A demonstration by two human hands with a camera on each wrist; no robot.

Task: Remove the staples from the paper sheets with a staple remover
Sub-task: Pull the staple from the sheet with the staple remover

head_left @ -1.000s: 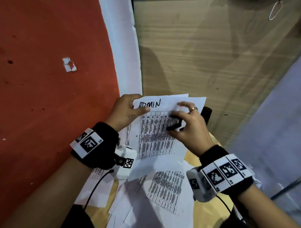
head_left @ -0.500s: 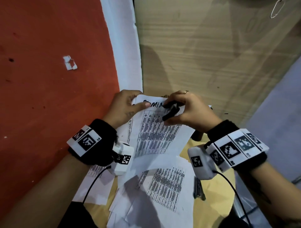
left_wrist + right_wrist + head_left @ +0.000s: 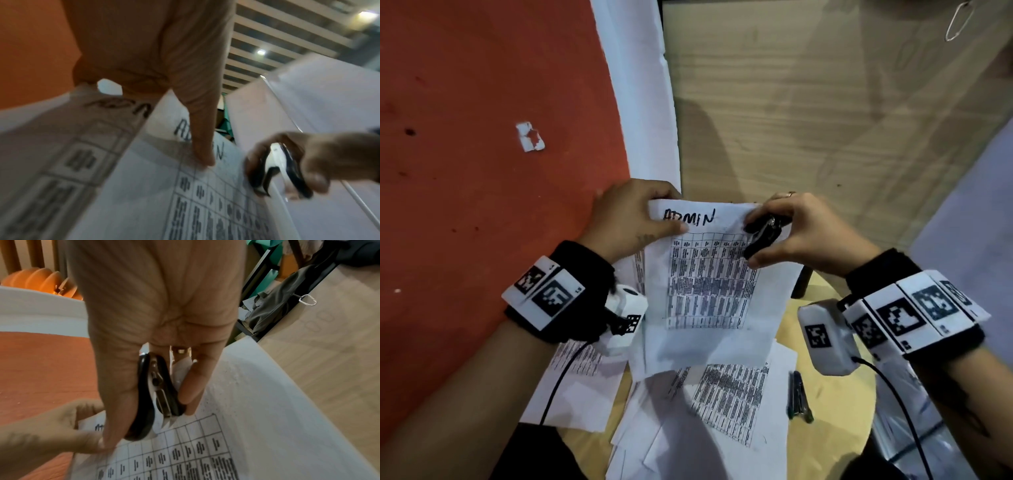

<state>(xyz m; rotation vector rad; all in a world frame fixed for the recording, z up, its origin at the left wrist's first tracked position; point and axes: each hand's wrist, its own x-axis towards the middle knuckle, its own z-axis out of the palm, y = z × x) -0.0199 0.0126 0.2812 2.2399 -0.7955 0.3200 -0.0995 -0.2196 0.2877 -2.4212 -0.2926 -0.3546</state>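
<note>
Left hand: the left hand (image 3: 631,214) is pinching the top left corner of the sheets (image 3: 709,284), thumb lying across the front beside the written word ADMIN, the other fingers curling behind the top edge.
Right hand: the right hand (image 3: 796,231) is gripping the remover (image 3: 762,236), thumb on one black handle and fingers (image 3: 190,384) on the other, squeezing it nearly closed.
Remover: it is sitting at the top right corner of the sheets, its metal tips (image 3: 167,420) touching the paper just above the printed grid; whether a staple is caught in them cannot be told.
Sheets: they are being held up off the stool, tilted toward the person, table print facing up; in the left wrist view a second leaf (image 3: 61,146) is hanging loose on the left.
Stool: a round wooden stool (image 3: 835,421) is standing near the person, carrying loose printed papers (image 3: 726,404) and a dark pen (image 3: 798,395) to their right.
Floor: a red floor (image 3: 482,171) is lying to the left with a small paper scrap (image 3: 530,137) on it.
Far side: a wooden panel (image 3: 808,102) is standing behind the hands, with a metal clip (image 3: 959,20) at its top right.
</note>
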